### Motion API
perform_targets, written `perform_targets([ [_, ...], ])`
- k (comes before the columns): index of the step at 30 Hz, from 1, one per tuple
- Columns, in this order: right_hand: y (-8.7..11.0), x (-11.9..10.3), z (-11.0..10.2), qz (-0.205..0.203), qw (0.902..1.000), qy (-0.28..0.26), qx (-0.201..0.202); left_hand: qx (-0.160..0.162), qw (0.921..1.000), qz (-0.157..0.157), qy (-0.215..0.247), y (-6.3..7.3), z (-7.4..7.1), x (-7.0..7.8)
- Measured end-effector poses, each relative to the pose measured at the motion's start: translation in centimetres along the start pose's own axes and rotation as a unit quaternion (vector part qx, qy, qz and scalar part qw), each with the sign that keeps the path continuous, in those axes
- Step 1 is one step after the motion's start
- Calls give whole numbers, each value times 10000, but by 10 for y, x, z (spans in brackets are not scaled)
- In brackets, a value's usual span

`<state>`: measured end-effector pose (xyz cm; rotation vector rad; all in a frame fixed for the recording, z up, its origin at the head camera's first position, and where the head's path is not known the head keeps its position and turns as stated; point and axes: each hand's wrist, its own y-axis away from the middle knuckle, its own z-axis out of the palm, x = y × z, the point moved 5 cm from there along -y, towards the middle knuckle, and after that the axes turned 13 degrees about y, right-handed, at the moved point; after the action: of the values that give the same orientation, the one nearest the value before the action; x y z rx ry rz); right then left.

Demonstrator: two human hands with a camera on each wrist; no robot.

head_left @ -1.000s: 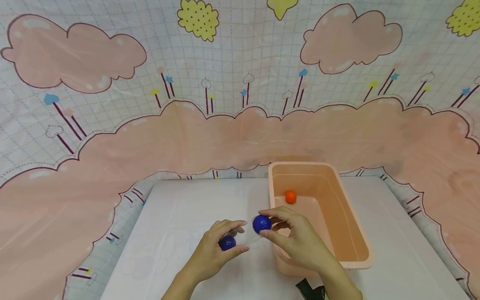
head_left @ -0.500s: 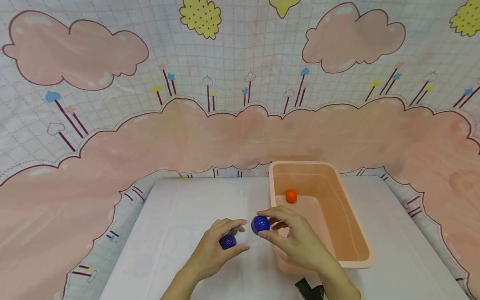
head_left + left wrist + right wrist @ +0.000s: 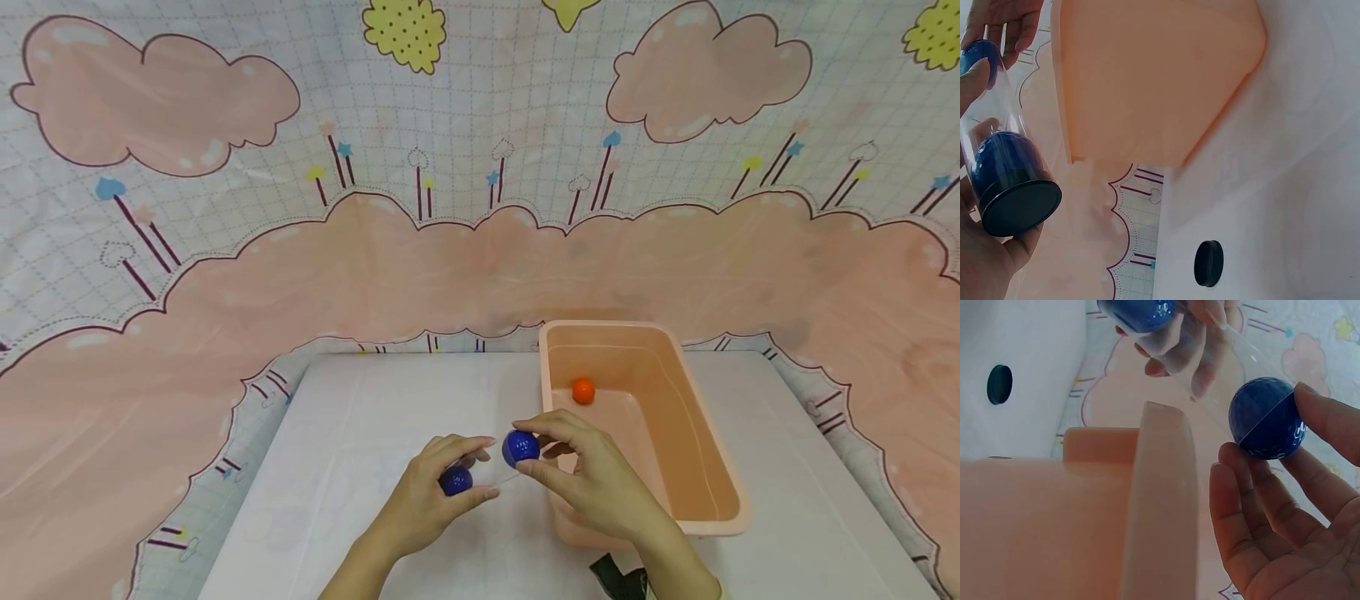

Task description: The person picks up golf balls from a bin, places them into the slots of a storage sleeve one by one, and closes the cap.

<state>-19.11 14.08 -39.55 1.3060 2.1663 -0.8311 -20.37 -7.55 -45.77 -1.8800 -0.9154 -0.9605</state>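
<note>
A clear tube point(image 3: 1007, 103) with a black cap on one end lies across my left hand point(image 3: 420, 498), whose fingers and thumb grip it near that end. Inside, at the capped end, sits a blue dimpled ball point(image 3: 456, 481) like a golf ball. My right hand point(image 3: 592, 475) pinches a second blue ball point(image 3: 1267, 419) between thumb and fingertips at the tube's other end. In the right wrist view the tube's rim crosses this ball, so part of it is inside the mouth. The tube is slanted between both hands and hard to see in the head view.
A peach plastic tub point(image 3: 712, 467) stands on the white table point(image 3: 360, 417), under and behind my right hand. An orange ball point(image 3: 583, 391) lies in it. A loose black cap point(image 3: 1209, 264) rests on the table. Behind hangs a patterned cloth point(image 3: 450, 275).
The right hand and its blue ball have shifted very slightly left, towards the tube. My left hand stays nearly still. The head view has tilted a little.
</note>
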Motion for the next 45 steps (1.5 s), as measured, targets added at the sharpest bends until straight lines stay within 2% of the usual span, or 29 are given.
perform_targets([
  [13, 0, -2, -2, -138, 9999, 63, 10, -59, 10000, -35, -25, -1, -1, 2],
  [29, -1, -1, -2, -126, 9999, 47, -39, -80, 9999, -114, -2, -3, -1, 4],
  [45, 0, -3, -1, -92, 9999, 33, -102, -78, 10000, -21, -39, -1, -2, 3],
])
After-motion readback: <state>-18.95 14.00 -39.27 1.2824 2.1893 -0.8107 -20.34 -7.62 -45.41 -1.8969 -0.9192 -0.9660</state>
